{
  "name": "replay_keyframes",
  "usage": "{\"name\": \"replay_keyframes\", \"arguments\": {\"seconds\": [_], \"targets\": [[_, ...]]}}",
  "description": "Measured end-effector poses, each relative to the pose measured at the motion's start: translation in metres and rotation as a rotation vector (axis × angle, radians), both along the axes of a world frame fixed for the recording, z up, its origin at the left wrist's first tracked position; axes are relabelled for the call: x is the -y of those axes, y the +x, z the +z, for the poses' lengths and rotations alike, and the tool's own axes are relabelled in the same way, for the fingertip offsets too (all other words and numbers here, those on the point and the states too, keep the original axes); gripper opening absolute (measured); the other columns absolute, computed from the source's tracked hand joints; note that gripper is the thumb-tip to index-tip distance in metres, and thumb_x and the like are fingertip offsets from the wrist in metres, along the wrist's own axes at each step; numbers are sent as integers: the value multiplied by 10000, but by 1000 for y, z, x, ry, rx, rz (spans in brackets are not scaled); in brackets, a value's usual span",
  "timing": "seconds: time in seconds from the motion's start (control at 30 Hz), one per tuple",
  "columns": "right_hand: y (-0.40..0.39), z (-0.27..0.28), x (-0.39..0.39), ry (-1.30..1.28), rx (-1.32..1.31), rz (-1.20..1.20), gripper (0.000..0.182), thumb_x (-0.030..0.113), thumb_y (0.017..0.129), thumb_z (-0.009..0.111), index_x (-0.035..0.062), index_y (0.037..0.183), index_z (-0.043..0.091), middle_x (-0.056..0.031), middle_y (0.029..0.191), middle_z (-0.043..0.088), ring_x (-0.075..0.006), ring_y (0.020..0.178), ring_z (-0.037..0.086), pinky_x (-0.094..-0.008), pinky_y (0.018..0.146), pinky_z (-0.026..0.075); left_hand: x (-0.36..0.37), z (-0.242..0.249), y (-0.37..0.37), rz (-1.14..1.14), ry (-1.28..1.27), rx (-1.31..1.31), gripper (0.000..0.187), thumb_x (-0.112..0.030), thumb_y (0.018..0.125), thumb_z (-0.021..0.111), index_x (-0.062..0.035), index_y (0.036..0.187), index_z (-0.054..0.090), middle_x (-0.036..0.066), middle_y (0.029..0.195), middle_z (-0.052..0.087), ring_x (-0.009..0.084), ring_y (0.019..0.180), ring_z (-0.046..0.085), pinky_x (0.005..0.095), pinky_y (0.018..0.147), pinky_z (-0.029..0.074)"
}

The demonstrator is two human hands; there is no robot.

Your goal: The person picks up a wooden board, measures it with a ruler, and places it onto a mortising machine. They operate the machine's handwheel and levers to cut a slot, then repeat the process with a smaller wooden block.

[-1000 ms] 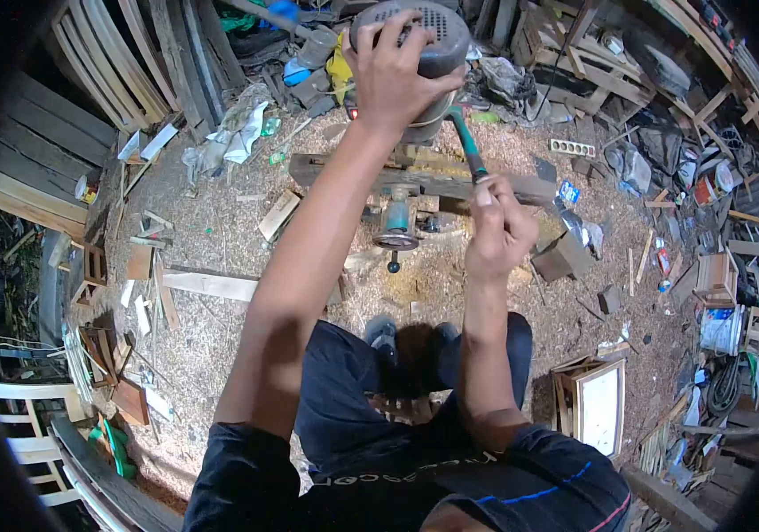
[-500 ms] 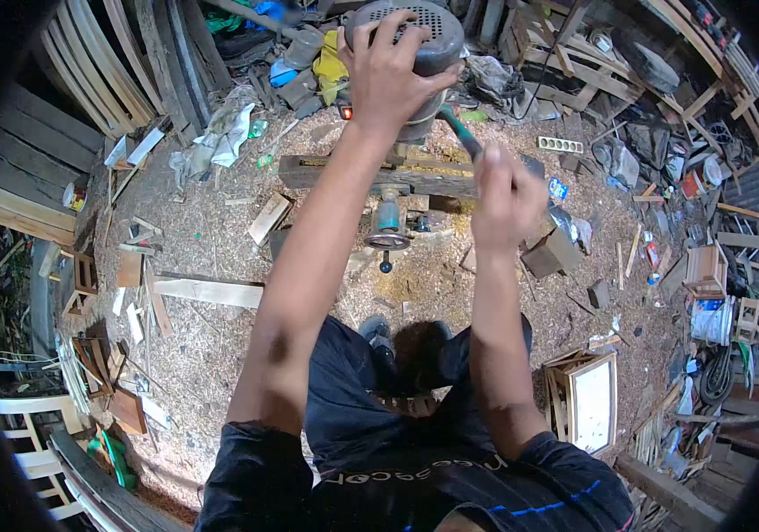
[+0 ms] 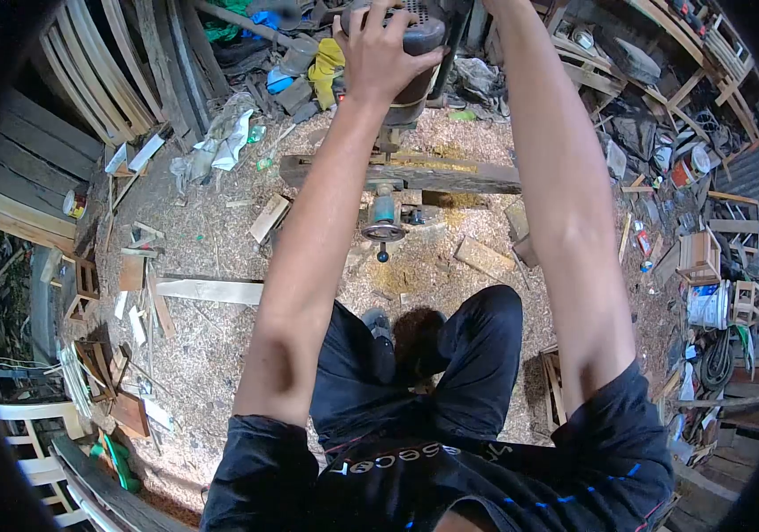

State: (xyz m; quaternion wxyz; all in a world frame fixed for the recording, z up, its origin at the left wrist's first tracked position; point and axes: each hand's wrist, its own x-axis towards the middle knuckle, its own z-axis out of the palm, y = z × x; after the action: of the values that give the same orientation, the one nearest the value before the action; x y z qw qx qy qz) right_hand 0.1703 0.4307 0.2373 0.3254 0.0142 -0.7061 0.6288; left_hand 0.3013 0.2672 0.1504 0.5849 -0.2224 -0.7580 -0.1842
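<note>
My left hand grips the top of a dark upright machine, its fingers curled over the perforated cover of the rounded housing. My right forearm reaches up past the top edge of the view. Only the wrist end shows there, and the fingers are cut off. Beside the machine stands a dark upright bar. Below the housing lies a long dark wooden beam dusted with yellow sawdust. In front of it sits a teal metal fitting with a round plate and a black knob.
Wood shavings cover the floor. Offcut boards and a long pale plank lie about. Curved timber strips lean at the upper left. A yellow cloth lies behind the machine. Small wooden frames stand on the right.
My right hand has moved up and out past the top edge from beside the machine, where it was near a green-and-dark handle. My left hand stays on the housing, which appears slightly higher in view.
</note>
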Motion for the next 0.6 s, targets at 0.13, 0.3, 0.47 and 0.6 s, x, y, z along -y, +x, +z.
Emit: {"name": "replay_keyframes", "arguments": {"seconds": [0.13,0.3,0.47,0.6], "targets": [[45,-7,4,-113,75,146,547,476,960,405,10,781,629,-105,718,605,-219,739,570,-373,715,429,3,-13,-4,-16,18,27,450,-367,550,862,-146,907,701,14,1098,596,261,1050,494,440,949,336],[128,-63,2,-38,-83,276,529,370,951,534,25,550,514,-9,546,489,-96,563,434,-279,535,327,3,-32,-14,28,51,38,492,-490,567,821,-168,914,685,-12,1127,577,254,1100,470,545,1013,259],[203,-91,-4,-1,-44,551,564,414,972,462,27,566,520,-73,561,506,-174,590,499,-305,604,376,-2,-33,2,34,76,92,489,-401,556,840,-151,948,692,7,1107,590,260,1047,488,465,1002,311],[217,-67,-22,427,247,778,667,522,974,394,30,557,565,-71,531,512,-165,584,514,-306,581,397,-1,-38,-4,11,102,99,475,-453,574,826,-164,927,694,-10,1096,584,252,1055,479,513,991,297]]}}
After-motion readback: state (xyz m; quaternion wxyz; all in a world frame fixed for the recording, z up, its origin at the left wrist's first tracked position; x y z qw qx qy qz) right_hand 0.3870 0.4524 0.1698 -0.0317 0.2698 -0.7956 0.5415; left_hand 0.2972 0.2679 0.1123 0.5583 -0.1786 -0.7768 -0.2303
